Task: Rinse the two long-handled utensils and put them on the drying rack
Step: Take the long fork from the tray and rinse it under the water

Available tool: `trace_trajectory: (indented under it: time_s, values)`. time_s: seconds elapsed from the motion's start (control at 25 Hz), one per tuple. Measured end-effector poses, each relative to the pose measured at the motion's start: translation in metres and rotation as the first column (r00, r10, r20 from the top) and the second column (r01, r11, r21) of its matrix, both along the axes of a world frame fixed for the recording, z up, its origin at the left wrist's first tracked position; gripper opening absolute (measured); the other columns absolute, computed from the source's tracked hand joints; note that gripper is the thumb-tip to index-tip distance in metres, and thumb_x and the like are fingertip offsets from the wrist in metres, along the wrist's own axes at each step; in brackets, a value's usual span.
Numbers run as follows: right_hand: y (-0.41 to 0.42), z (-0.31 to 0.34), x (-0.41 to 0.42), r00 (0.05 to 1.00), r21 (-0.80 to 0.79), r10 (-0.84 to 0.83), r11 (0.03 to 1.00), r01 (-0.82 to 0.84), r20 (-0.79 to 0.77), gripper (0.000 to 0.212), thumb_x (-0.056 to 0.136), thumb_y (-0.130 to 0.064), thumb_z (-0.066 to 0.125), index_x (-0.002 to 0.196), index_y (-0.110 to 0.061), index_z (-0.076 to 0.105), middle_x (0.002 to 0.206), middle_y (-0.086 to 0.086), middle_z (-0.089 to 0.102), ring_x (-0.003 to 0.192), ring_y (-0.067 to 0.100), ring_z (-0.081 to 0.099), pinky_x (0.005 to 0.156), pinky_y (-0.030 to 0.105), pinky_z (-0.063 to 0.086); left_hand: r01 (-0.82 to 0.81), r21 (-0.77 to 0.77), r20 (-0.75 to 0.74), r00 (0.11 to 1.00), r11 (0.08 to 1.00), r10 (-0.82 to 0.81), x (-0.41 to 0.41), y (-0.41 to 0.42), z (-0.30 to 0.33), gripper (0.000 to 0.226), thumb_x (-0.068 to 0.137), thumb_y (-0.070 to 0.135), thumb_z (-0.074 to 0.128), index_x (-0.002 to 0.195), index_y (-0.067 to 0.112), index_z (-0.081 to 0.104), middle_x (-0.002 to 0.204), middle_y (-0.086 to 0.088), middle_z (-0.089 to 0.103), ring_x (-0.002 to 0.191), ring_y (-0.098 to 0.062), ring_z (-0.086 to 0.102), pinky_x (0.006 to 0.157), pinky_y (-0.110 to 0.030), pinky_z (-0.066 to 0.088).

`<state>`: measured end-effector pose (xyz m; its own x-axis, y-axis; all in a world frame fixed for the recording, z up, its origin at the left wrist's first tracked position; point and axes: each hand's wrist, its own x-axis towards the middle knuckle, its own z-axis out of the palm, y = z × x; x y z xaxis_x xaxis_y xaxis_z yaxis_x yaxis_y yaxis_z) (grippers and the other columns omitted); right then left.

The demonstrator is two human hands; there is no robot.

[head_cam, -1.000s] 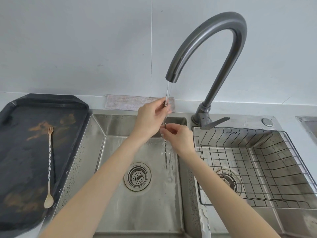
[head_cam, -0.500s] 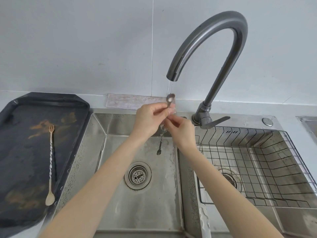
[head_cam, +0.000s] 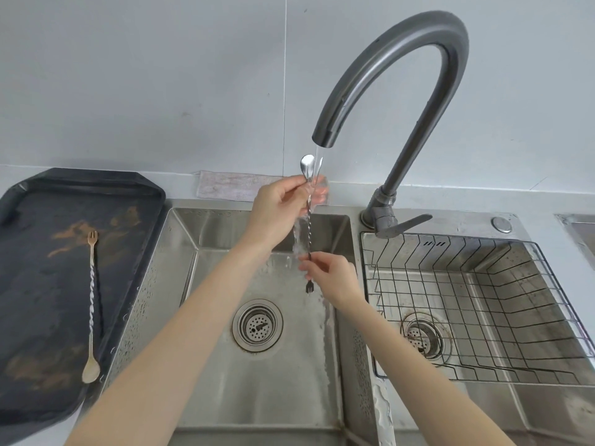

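A silver twisted-handle utensil [head_cam: 309,220] stands upright under the running water, spoon bowl on top, small fork end at the bottom. My left hand [head_cam: 283,204] pinches it just below the spoon bowl. My right hand [head_cam: 331,272] pinches the shaft lower down, just above the fork end. A second, gold-coloured twisted utensil [head_cam: 91,304] lies on the dark tray [head_cam: 29,375] at the left, fork end pointing away from me. The wire drying rack [head_cam: 483,304] sits in the right basin with nothing in it.
The dark curved faucet [head_cam: 402,75] pours water into the left steel basin [head_cam: 225,381], which has a round drain [head_cam: 257,325]. Its lever [head_cam: 409,222] points right. A folded cloth [head_cam: 231,186] lies behind the sink against the wall.
My right hand has slid down the shaft from beside my left hand to near the fork end. The spoon bowl has risen higher beside the water stream.
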<state>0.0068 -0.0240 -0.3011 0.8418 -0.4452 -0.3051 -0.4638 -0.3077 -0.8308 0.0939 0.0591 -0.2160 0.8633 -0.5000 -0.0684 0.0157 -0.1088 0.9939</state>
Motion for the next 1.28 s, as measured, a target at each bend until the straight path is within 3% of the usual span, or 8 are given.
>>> trace_trajectory:
  time_s: [0.16,0.32,0.4,0.52,0.68,0.84,0.92,1.28]
  values:
    - [0.003,0.004,0.004,0.997,-0.016,-0.034,0.999,0.035,0.069,0.021,0.09,-0.022,0.056,0.095,-0.011,0.073,0.081,-0.003,0.071,0.053,-0.005,0.055,0.055,0.004,0.042,-0.048,-0.015,-0.026,0.999,0.999,0.047,0.003,0.006,-0.005,0.019,0.091,0.014,0.052,0.083,0.025,0.065,0.081,0.007,0.069,0.075,0.001,0.067,0.076,-0.015,0.054]
    - [0.004,0.023,0.021,0.974,0.009,-0.089,0.996,0.089,0.21,0.022,0.09,-0.021,0.056,0.088,-0.008,0.074,0.075,0.003,0.072,0.068,0.015,0.068,0.077,0.032,0.053,0.001,0.043,-0.029,1.0,0.999,0.0,0.001,0.005,-0.018,0.019,0.089,0.012,0.054,0.103,0.008,0.066,0.081,0.006,0.068,0.063,0.01,0.066,0.065,-0.006,0.052]
    - [0.004,0.027,0.025,0.976,-0.029,-0.075,0.996,0.082,0.206,0.024,0.09,-0.021,0.055,0.086,-0.006,0.073,0.072,0.001,0.069,0.07,0.018,0.065,0.076,0.03,0.049,0.011,0.047,-0.056,0.998,0.999,-0.008,0.002,0.003,-0.023,0.023,0.09,0.013,0.053,0.108,0.006,0.065,0.081,0.006,0.068,0.062,0.01,0.066,0.06,-0.008,0.052]
    - [0.004,0.016,0.021,0.99,-0.041,-0.044,0.998,0.05,0.131,0.02,0.09,-0.02,0.056,0.093,-0.008,0.073,0.077,0.006,0.07,0.072,0.013,0.059,0.072,0.024,0.045,-0.002,0.042,-0.116,0.993,0.999,0.007,0.004,0.004,-0.031,0.024,0.093,0.013,0.047,0.11,0.008,0.063,0.083,0.006,0.067,0.062,0.009,0.066,0.064,-0.009,0.052]
    - [0.007,-0.011,0.011,1.0,-0.04,0.004,0.999,-0.004,-0.01,0.021,0.089,-0.02,0.057,0.104,-0.012,0.071,0.095,0.006,0.074,0.076,0.009,0.057,0.06,-0.003,0.038,-0.038,0.074,-0.208,0.977,0.997,0.052,0.003,0.011,-0.057,0.023,0.095,0.012,0.041,0.108,0.009,0.061,0.08,0.007,0.065,0.071,-0.001,0.064,0.066,-0.008,0.05]
    - [0.016,-0.035,0.007,0.994,-0.014,0.047,0.999,-0.049,-0.1,0.023,0.089,-0.015,0.054,0.107,-0.011,0.068,0.095,0.007,0.076,0.065,0.009,0.057,0.058,-0.006,0.036,-0.064,0.163,-0.269,0.957,0.985,0.107,0.003,0.019,-0.094,0.025,0.092,0.007,0.047,0.113,0.007,0.06,0.079,0.005,0.064,0.071,-0.006,0.062,0.06,-0.009,0.051]
    - [0.022,-0.049,0.006,0.99,-0.027,0.049,0.998,-0.053,-0.13,0.025,0.088,-0.014,0.054,0.109,-0.013,0.067,0.094,0.006,0.076,0.058,0.004,0.056,0.057,-0.003,0.038,-0.046,0.236,-0.282,0.953,0.971,0.114,0.003,0.022,-0.114,0.027,0.089,0.004,0.052,0.115,0.007,0.059,0.084,-0.001,0.065,0.069,-0.006,0.061,0.053,-0.007,0.051]
    - [0.036,-0.111,-0.011,0.916,0.017,0.08,0.997,-0.08,-0.393,0.026,0.087,-0.018,0.056,0.111,-0.015,0.067,0.105,0.01,0.071,0.102,0.026,0.063,0.091,0.03,0.048,0.157,0.443,-0.486,0.869,0.883,0.089,-0.016,0.04,-0.183,0.04,0.089,0.006,0.052,0.129,0.005,0.048,0.111,-0.017,0.066,0.078,-0.017,0.061,0.066,-0.019,0.047]
